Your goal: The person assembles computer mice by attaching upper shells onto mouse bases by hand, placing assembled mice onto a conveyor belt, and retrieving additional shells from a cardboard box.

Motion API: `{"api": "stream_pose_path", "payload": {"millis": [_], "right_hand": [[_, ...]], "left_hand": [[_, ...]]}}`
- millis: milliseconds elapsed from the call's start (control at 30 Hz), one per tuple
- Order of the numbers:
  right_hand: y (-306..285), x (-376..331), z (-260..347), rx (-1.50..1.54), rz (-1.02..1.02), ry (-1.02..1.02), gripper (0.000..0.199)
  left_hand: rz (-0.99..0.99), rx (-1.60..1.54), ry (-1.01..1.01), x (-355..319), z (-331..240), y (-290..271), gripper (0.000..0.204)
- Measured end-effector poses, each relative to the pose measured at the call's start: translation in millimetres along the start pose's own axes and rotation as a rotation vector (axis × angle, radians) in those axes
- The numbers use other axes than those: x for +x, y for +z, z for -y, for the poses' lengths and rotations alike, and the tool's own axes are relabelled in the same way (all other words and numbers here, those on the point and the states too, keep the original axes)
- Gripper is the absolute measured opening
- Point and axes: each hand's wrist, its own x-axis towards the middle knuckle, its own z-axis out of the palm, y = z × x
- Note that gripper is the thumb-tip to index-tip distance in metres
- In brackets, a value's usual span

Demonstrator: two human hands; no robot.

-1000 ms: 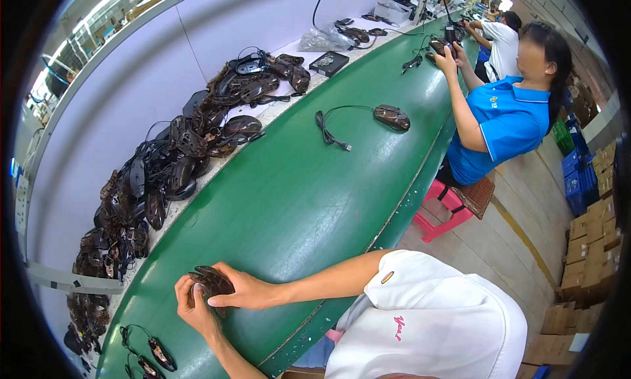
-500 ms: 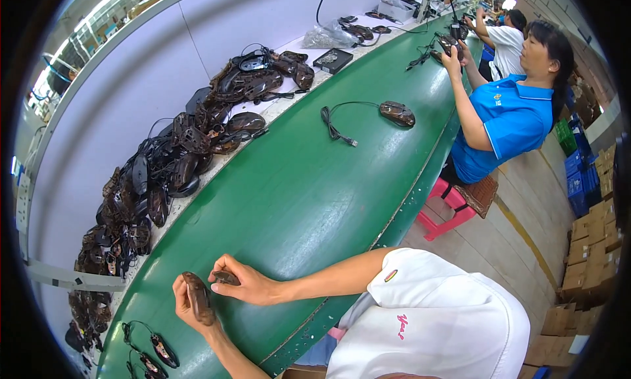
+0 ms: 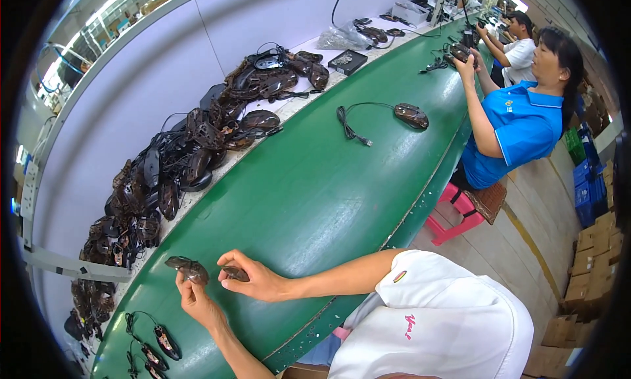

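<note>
While the left hand [image 3: 197,299] is holding a dark mouse shell [image 3: 188,269] over the green worktop [image 3: 315,201] near its left edge, the right hand [image 3: 253,280] is pinching a smaller dark part [image 3: 235,273] in narrow fingers, apparently a fitting step calling for careful alignment.

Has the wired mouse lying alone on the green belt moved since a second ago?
Cannot tell: the wired mouse keeps its place relative to the tray; only the camera shifted.

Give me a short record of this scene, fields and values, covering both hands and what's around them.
left hand: holds a dark mouse shell
right hand: pinches a smaller dark part
surface: green conveyor belt
on belt ahead: corded mouse
left of belt: pile of dark mouse parts
nearby: seated co-worker in blue shirt
</note>
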Motion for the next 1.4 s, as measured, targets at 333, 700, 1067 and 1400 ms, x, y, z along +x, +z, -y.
{"api": "stream_pose_path", "payload": {"millis": [333,700,1067,1400], "right_hand": [[-4,0,-6,0.015,0.015,-0.038,0.039],[7,3,3,0.069,0.024,0.052,0.066],[7,4,7,-0.106,0.062,0.049,0.07],[6,8,7,-0.036,0.046,0.091,0.061]], "left_hand": [[0.052,-0.046,-0.052,4,10,-11,0.013],[0.167,-0.164,-0.052,2,15,-26,0.043],[0.367,-0.538,-0.339,7,7,-30,0.02],[0.359,-0.523,-0.311,10,-7,-20,0.035]]}}
